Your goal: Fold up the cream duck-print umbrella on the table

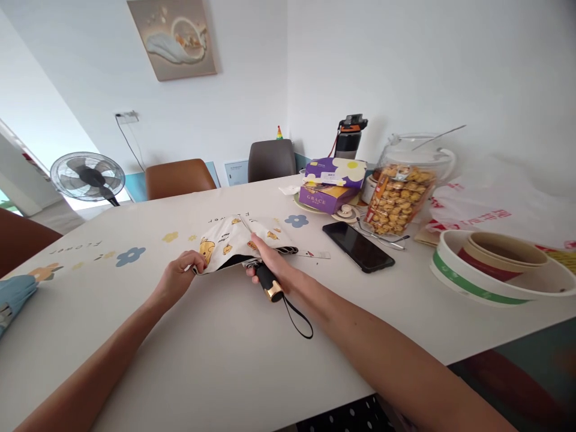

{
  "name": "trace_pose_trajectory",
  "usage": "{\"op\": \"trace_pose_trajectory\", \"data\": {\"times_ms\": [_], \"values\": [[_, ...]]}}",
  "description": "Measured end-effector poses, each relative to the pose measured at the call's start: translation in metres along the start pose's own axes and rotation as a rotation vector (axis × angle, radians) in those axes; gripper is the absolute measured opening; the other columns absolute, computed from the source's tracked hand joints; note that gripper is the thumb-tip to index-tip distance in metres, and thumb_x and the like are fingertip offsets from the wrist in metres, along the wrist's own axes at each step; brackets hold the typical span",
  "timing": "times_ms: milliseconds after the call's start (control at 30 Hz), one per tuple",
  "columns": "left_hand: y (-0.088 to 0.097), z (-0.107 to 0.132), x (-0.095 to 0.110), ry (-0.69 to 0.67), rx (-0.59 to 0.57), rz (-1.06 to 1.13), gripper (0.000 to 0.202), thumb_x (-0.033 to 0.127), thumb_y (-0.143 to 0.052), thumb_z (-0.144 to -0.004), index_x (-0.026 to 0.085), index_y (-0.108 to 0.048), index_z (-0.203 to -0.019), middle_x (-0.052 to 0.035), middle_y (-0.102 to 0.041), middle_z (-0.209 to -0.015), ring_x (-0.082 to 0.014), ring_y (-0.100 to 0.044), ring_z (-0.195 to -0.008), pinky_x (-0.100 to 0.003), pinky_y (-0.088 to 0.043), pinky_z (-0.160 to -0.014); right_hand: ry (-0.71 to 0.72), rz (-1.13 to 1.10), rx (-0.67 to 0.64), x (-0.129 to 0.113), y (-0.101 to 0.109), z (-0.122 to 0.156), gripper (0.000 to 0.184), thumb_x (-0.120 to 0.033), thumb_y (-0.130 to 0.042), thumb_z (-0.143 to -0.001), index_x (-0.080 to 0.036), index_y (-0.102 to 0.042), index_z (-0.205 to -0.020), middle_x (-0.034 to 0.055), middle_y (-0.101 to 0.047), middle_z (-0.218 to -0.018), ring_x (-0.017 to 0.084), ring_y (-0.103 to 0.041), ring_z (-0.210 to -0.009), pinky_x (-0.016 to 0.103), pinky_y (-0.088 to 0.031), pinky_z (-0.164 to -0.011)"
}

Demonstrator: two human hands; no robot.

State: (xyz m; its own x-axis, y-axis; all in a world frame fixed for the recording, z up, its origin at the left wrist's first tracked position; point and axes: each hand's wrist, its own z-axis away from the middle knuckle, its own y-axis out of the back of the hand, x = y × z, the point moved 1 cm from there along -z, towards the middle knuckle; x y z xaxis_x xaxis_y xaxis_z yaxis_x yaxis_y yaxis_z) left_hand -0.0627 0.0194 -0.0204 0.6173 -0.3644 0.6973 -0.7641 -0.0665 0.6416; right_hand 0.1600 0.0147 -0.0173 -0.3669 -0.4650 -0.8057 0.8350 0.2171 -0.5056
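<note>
A folded umbrella (234,240) with a cream canopy printed with yellow ducks lies on the white table (216,354). Its black handle (270,285) with a gold band points toward me, and a black wrist strap (297,321) trails from it. My left hand (179,279) pinches the canopy's left edge with closed fingers. My right hand (266,257) is closed around the handle's upper part and the gathered fabric.
A black phone (358,246) lies right of the umbrella. Behind it stand a purple box (330,183), a popcorn jar (400,191), a bottle (350,137) and a white bag (495,204). Stacked paper bowls (499,264) sit at the right edge. Chairs and a fan (88,177) stand beyond the table.
</note>
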Motion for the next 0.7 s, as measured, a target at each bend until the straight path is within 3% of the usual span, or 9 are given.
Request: {"op": "trace_pose_trajectory", "data": {"times_ms": [200,367,433,567,633,700], "values": [[-0.006,-0.003,-0.007,-0.183,-0.095,-0.094,0.017,0.011,-0.037,-0.061,0.023,-0.046,-0.053,-0.0044,-0.058,-0.074,-0.0196,-0.051,-0.090,-0.032,-0.039,-0.084,0.001,0.044,0.132,0.002,0.007,-0.007,0.031,-0.034,-0.071,-0.065,-0.016,-0.051,-0.081,-0.0002,-0.052,-0.065,0.008,-0.047,-0.043,0.018,-0.039,-0.033],[-0.006,-0.002,-0.017,-0.084,-0.180,-0.171,0.018,0.010,-0.036,-0.062,0.022,-0.046,-0.054,-0.0027,-0.058,-0.074,-0.0184,-0.053,-0.086,-0.029,-0.040,-0.078,-0.024,0.087,0.122,-0.002,0.005,-0.002,0.023,-0.021,-0.067,-0.063,-0.017,-0.045,-0.067,-0.0030,-0.044,-0.055,0.007,-0.045,-0.042,0.017,-0.037,-0.033],[-0.002,-0.003,-0.017,0.030,-0.110,-0.207,0.018,0.010,-0.035,-0.063,0.021,-0.047,-0.056,-0.0016,-0.059,-0.075,-0.0178,-0.054,-0.080,-0.028,-0.040,-0.073,-0.016,0.105,0.108,-0.003,0.004,-0.001,0.022,-0.019,-0.065,-0.063,-0.017,-0.044,-0.065,-0.0031,-0.043,-0.055,0.007,-0.045,-0.043,0.016,-0.037,-0.033],[0.001,-0.004,0.004,0.269,0.159,-0.111,0.017,0.018,-0.039,-0.071,0.022,-0.055,-0.073,-0.0018,-0.063,-0.091,-0.0183,-0.056,-0.080,-0.028,-0.041,-0.065,0.000,0.124,0.118,0.001,0.003,-0.002,0.019,-0.018,-0.064,-0.060,-0.016,-0.046,-0.066,-0.0014,-0.047,-0.059,0.008,-0.046,-0.046,0.018,-0.038,-0.033],[-0.006,-0.005,0.021,0.283,0.186,-0.011,0.020,0.026,-0.043,-0.075,0.021,-0.059,-0.087,-0.0030,-0.063,-0.099,-0.0194,-0.057,-0.087,-0.029,-0.043,-0.072,0.005,0.129,0.117,0.004,0.001,-0.004,0.016,-0.017,-0.063,-0.059,-0.015,-0.048,-0.066,-0.0013,-0.047,-0.060,0.008,-0.046,-0.046,0.019,-0.038,-0.033],[-0.021,-0.007,0.037,0.249,0.118,0.087,0.034,0.035,-0.044,-0.079,0.022,-0.056,-0.108,-0.0046,-0.060,-0.111,-0.0213,-0.056,-0.100,-0.032,-0.043,-0.083,0.013,0.137,0.122,0.008,-0.002,-0.005,0.013,-0.017,-0.061,-0.060,-0.015,-0.049,-0.066,-0.0015,-0.047,-0.059,0.009,-0.046,-0.046,0.019,-0.037,-0.032]]}}
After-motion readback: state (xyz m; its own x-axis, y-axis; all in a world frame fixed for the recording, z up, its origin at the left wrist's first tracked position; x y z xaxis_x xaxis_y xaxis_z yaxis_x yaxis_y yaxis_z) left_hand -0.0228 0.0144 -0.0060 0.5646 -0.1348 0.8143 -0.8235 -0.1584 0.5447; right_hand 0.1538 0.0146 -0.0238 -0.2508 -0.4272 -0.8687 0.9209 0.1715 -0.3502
